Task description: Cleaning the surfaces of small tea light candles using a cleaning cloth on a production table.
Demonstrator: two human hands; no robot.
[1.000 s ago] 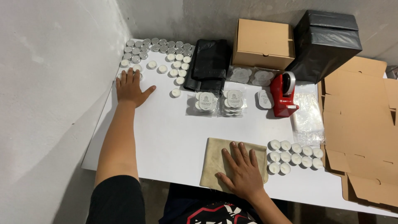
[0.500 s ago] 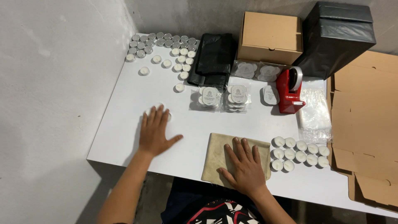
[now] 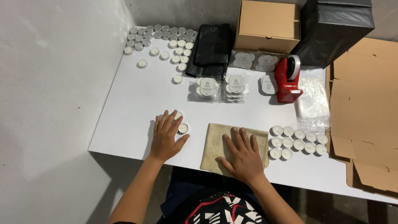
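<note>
White tabletop [image 3: 124, 116] carries both hands flat, palms down. At about seven o'clock the left hand [image 3: 165, 136] lies with fingers spread, gripping nothing; a small white candle [image 3: 183, 128] sits just beside its thumb and forefinger, and another candle [image 3: 178, 115] peeks out at its fingertips. At six o'clock the right hand [image 3: 242, 154] presses on a tan cloth [image 3: 215, 143], fingers slightly apart, nothing clasped. At three to four o'clock of that hand a cluster of candles [image 3: 297, 142] stands in rows. More loose candles [image 3: 159, 39] crowd eleven o'clock. A red tape dispenser [image 3: 287, 79] stands near one o'clock, beside packed candle bags [image 3: 219, 87], with a cardboard box [image 3: 268, 25] at twelve.
</note>
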